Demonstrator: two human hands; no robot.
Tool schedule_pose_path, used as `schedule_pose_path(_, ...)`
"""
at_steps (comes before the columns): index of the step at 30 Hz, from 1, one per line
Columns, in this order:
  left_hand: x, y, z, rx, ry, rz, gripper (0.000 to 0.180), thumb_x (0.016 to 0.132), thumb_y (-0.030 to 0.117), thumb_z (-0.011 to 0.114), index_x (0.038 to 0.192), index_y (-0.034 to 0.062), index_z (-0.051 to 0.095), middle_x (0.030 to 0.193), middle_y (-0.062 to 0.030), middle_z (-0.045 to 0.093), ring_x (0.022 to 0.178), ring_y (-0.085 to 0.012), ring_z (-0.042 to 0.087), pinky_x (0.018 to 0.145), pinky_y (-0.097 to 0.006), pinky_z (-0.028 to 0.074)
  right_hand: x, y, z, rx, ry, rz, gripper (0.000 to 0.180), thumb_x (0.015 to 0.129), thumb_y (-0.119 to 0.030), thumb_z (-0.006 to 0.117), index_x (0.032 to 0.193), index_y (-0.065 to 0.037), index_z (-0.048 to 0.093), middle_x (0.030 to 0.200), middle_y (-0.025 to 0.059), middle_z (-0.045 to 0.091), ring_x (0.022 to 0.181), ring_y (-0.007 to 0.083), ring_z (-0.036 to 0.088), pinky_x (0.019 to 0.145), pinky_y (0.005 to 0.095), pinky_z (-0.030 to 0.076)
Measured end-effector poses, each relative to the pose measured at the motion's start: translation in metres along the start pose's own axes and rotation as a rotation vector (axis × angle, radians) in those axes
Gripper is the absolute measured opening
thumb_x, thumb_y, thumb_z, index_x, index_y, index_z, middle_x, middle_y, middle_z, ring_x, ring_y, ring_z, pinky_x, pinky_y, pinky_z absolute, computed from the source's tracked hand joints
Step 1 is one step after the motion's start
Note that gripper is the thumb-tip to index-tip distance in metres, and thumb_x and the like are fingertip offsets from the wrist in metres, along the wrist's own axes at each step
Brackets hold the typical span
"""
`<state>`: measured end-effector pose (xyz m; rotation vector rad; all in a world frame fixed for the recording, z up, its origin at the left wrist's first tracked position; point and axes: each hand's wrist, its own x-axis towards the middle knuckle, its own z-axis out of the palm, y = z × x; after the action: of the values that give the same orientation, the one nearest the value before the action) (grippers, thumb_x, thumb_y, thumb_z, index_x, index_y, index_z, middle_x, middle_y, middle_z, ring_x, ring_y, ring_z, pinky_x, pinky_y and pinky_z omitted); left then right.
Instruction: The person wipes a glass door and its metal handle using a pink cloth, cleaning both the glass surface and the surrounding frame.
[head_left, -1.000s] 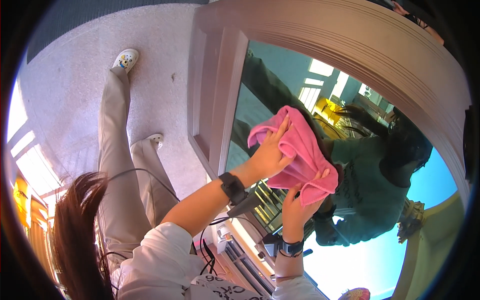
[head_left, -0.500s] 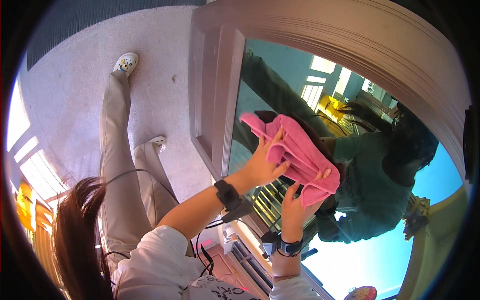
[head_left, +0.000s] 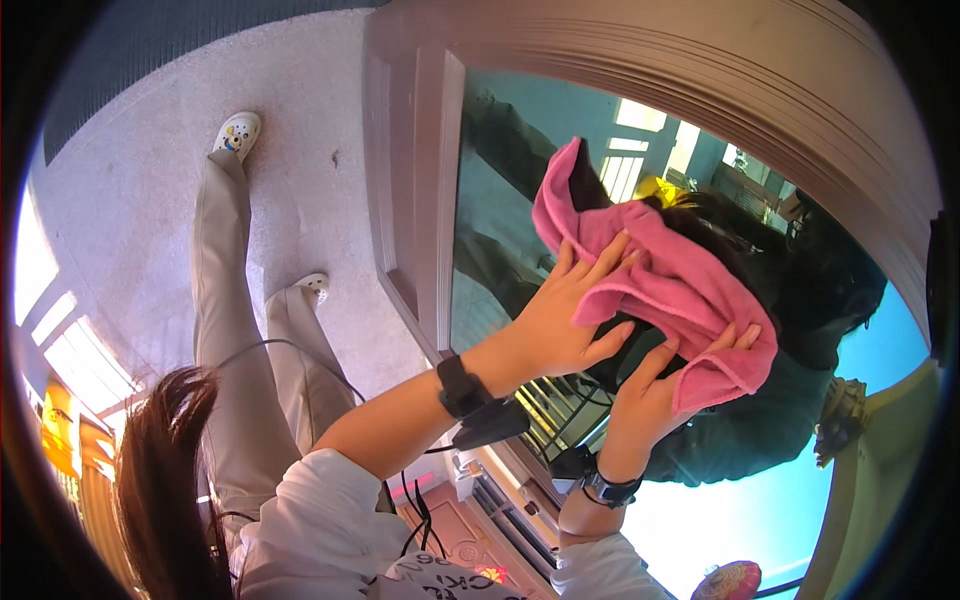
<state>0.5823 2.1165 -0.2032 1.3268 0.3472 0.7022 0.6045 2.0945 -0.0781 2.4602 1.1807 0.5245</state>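
A brown frame [head_left: 620, 40] is set around a reflective glass pane [head_left: 765, 435]. Pink cloth [head_left: 685, 283] is spread, rumpled, before the pane. Left grip [head_left: 562, 318]: laid on cloth, fingers splayed, thumb apart. Right grip [head_left: 648, 402]: partly covered by cloth; whether clenched cannot be told. Dark wristbands [head_left: 462, 388] are worn.

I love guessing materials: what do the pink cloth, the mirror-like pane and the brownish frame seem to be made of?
Pink cloth: soft textile, possibly microfibre; matte, with loose folds and a stitched-looking edge.
Mirror-like pane: probably glass, smooth and glossy, since clear reflections show in it.
Brownish frame: perhaps painted metal or wood, I can't tell which; slight sheen, long moulded grooves.
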Motion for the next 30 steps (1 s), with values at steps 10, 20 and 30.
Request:
schedule_pose_path(10,0.033,-0.004,-0.008,-0.04,0.074,-0.033,0.056,0.071,0.032,0.05,0.116,0.0008,0.038,0.129,-0.0214,0.023,0.11,-0.0404,0.03,0.096,-0.052,0.012,-0.029,0.007,0.009,-0.155,-0.203,-0.101,0.049,0.075,-0.007,0.051,0.118,0.008,0.034,0.124,0.0236,0.031,0.109,0.0408,0.035,0.089,0.0437,0.029)
schedule_pose_path(20,-0.071,-0.023,0.005,-0.068,-0.258,-0.117,0.054,0.072,0.028,0.054,0.118,0.0055,0.038,0.124,-0.0186,0.031,0.115,-0.0384,0.025,0.097,-0.042,0.02,-0.056,-0.004,0.037,-0.072,-0.368,-0.149,0.049,0.074,-0.009,0.05,0.118,0.007,0.035,0.124,0.0204,0.034,0.111,0.0395,0.033,0.092,0.0437,0.026)
schedule_pose_path(30,-0.048,-0.002,0.029,-0.2,-0.294,-0.038,0.047,0.07,0.032,0.053,0.109,0.0082,0.046,0.119,-0.0147,0.038,0.108,-0.0334,0.035,0.095,-0.046,0.022,-0.036,0.013,0.0,0.003,-0.216,-0.079,0.051,0.077,-0.009,0.048,0.122,0.005,0.029,0.128,0.0211,0.027,0.115,0.0373,0.029,0.094,0.0411,0.023)
